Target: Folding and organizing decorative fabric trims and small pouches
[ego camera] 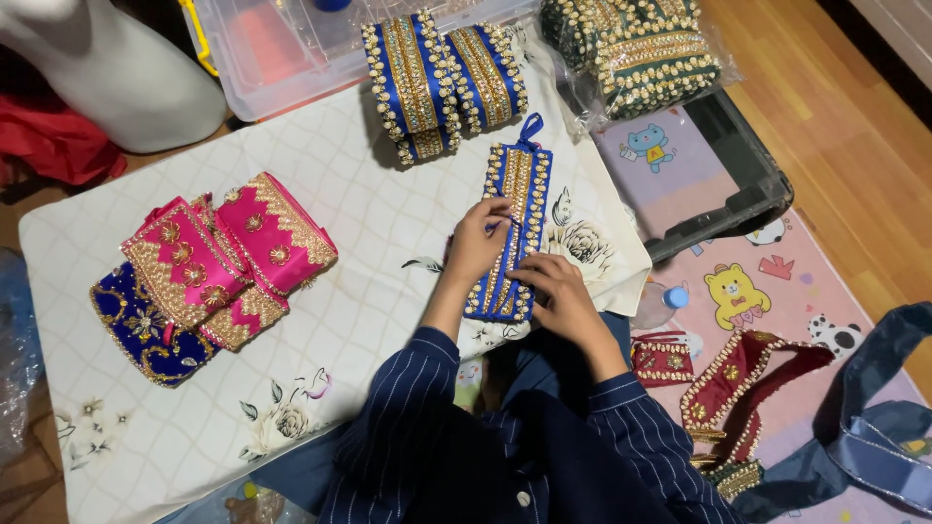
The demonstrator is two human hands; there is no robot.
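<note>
Hands both on blue band (512, 228): left hand (476, 243) pinches its edge, right hand (560, 291) presses flat, fingers half-curled. Best kept taut & flat on cloth (369, 194) w/ even pressure.

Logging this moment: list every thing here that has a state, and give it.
left hand: fingers pressed on blue strip
right hand: resting on strip's lower end
blue beaded strip: laid flat, unrolled
blue rolls: rolled up
pink pieces: folded, stacked
clear bin: open
</note>
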